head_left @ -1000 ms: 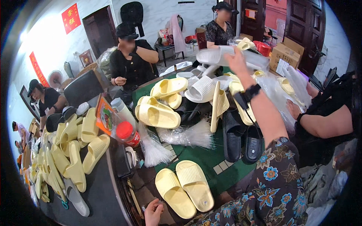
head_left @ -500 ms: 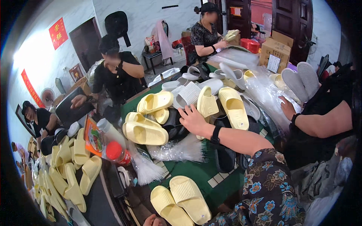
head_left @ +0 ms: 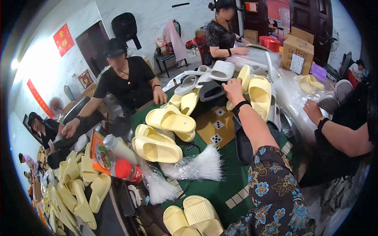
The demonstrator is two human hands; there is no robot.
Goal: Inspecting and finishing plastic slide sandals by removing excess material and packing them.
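My right hand reaches across the table and is closed at the right end of a black slide slipper, its fingertips partly hidden. To the right of that hand stand pale yellow slippers; more yellow slippers lie piled to the left. Grey slippers lie just beyond it. Another black slipper rests beneath my right forearm. A pair of yellow slippers sits at the near edge, close to my body. My left hand does not show.
The green table carries bundles of clear plastic fasteners and plastic bags. A red-lidded jar and white bottle stand left, beside heaped yellow slippers. Co-workers sit around; one's hand is at the right.
My right hand has moved farther away with the black slipper, uncovering a brown panel with dice pictures. Several yellow slippers have shifted. My left hand has left the lower edge.
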